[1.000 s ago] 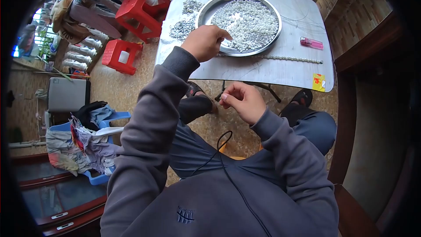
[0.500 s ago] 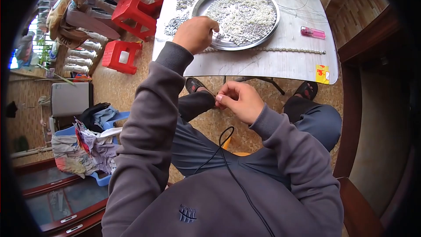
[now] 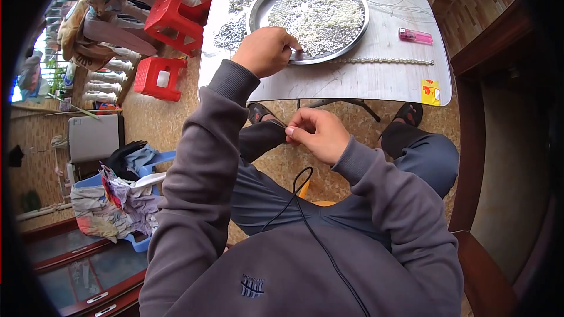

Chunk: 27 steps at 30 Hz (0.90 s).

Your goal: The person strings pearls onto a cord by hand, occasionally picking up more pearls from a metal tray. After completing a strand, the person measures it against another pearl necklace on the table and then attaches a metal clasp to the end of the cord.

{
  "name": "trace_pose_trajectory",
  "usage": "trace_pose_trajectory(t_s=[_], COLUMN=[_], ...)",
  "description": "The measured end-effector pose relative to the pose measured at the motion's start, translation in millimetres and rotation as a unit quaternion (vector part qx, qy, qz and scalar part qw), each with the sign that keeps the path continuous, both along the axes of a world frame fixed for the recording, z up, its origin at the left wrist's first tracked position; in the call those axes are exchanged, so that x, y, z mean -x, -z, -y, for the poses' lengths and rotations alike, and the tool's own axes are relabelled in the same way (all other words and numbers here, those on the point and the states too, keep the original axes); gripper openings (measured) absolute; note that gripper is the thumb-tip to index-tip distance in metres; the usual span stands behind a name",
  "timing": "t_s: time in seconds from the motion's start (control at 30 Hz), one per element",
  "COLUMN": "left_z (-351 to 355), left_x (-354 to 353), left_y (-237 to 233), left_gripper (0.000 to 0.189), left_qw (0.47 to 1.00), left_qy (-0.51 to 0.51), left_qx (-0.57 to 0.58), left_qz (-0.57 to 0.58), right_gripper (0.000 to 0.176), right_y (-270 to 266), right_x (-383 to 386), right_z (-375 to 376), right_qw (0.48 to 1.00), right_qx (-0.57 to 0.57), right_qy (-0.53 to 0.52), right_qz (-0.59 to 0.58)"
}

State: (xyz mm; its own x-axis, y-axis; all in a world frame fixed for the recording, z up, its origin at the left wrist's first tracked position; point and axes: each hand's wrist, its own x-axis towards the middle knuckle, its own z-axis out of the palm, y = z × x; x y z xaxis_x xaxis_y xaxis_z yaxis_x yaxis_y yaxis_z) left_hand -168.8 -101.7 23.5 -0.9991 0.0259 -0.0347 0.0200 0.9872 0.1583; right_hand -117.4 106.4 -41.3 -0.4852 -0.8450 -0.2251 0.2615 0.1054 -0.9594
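Note:
My left hand (image 3: 265,51) reaches over the near left rim of a round metal tray (image 3: 343,54). Its fingers are bent and pressed together, with the tips down at the beads inside; what they pinch is hidden. White pearl beads (image 3: 329,14) and small silver-grey beads (image 3: 329,44) fill much of the tray. My right hand (image 3: 320,135) hangs in front of the table edge, above my lap, thumb and forefinger pinched together. Whatever sits between those fingertips is too small to make out. Along the near side of the tray lies a strung row of pearl beads (image 3: 390,60).
The white table (image 3: 376,85) also bears piles of silver beads (image 3: 232,34), a pink lighter (image 3: 415,36), thin clear line (image 3: 390,6) and a yellow packet (image 3: 430,92). Red stools (image 3: 157,79) stand on the left. A black cord (image 3: 299,202) runs down my front.
My left hand has moved a little right and nearer me, its fingertips lowered to the beads by the near rim. My right hand keeps its pinch almost in place. The view has shifted slightly.

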Motion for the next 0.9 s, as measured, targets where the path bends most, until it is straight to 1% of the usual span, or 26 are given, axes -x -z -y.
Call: trace_pose_trajectory(t_s=[0.03, 0.17, 0.2, 0.33, 0.53, 0.7, 0.8, 0.83, 0.9], left_z=[-0.6, -1.6, -0.4, 6.1, 11.6, 2.8, 4.8, 5.7, 6.1], left_x=[0.3, -3.7, -4.6, -9.0, -10.1, -16.6, -28.6, -32.4, -51.6], left_y=[-1.8, -10.2, -10.5, -13.4, -10.1, -7.9, -9.5, -10.3, -15.7], left_gripper=[0.024, 0.021, 0.021, 0.014, 0.011, 0.007, 0.006, 0.006, 0.007], left_qw=[1.000, 0.997, 0.997, 0.991, 0.980, 0.980, 0.952, 0.938, 0.896], left_qy=[0.001, -0.016, -0.015, -0.004, -0.008, -0.032, -0.054, -0.060, -0.066], left_qx=[0.000, -0.023, -0.023, -0.119, -0.180, -0.194, -0.285, -0.314, -0.402], left_qz=[0.000, 0.072, 0.073, 0.060, 0.080, 0.031, -0.094, -0.136, -0.177], right_gripper=[0.003, 0.003, 0.003, 0.002, 0.002, 0.002, 0.004, 0.004, 0.005], right_y=[0.6, 3.2, 2.7, -2.8, 1.6, 8.4, 11.8, 12.4, 13.2], right_x=[0.9, 3.6, 3.6, 4.5, 6.4, 14.7, 19.2, 19.6, 19.0], right_z=[0.0, -0.4, -1.3, -4.9, -5.7, -10.1, -12.1, -13.8, -18.4], right_qw=[1.000, 1.000, 1.000, 0.999, 0.997, 0.997, 0.994, 0.993, 0.994], right_qx=[0.000, 0.003, 0.003, -0.006, 0.006, 0.022, 0.039, 0.044, 0.054], right_qy=[0.001, 0.020, 0.021, 0.042, 0.075, 0.080, 0.092, 0.098, 0.089], right_qz=[0.000, 0.001, 0.001, -0.008, 0.006, -0.009, 0.033, 0.046, 0.037])
